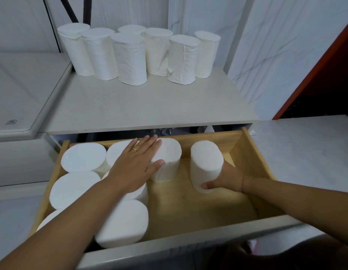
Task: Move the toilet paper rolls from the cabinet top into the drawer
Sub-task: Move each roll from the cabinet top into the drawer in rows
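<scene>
Several white toilet paper rolls (pixel 132 59) stand upright in a cluster at the back of the pale cabinet top (pixel 142 106). Below it the wooden drawer (pixel 255 152) is pulled out. Several rolls (pixel 82 156) stand packed in its left half. My left hand (pixel 138 162) lies flat with fingers spread on top of a roll (pixel 167 164) in the back middle of the drawer, thumb against its side. My right hand (pixel 225 178) grips the lower side of a separate upright roll (pixel 205 160) standing on the drawer floor to the right.
The drawer's right and front-middle floor (pixel 198 209) is bare wood. A white appliance lid (pixel 19 90) sits left of the cabinet. Marble-patterned wall panels (pixel 282 45) rise behind and to the right, with an orange-edged dark panel (pixel 325 78) at far right.
</scene>
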